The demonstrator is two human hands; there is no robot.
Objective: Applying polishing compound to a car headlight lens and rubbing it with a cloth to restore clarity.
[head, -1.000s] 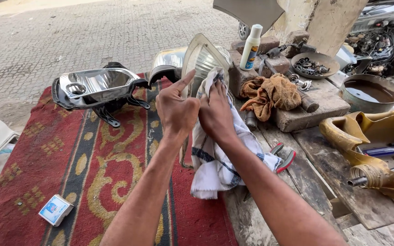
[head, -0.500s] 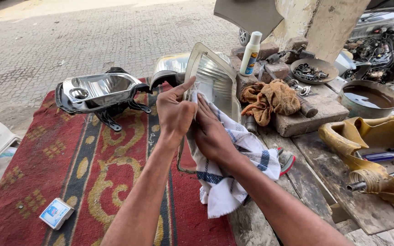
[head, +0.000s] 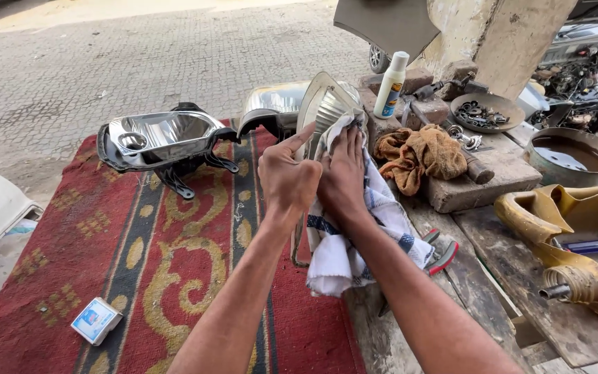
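The left hand (head: 288, 181), fisted with thumb raised, grips the edge of an upright ribbed clear headlight lens (head: 327, 111); the right hand (head: 344, 173) presses a white blue-striped cloth (head: 340, 242) flat against it, hiding the lens's lower half.

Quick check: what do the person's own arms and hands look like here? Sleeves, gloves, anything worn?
Both arms are bare as far up as the picture shows: no sleeves visible. The left hand and right hand have no gloves. No watch, ring, band or bandage shows on either wrist or on the fingers. Slim forearms with light hair. No markings seen.
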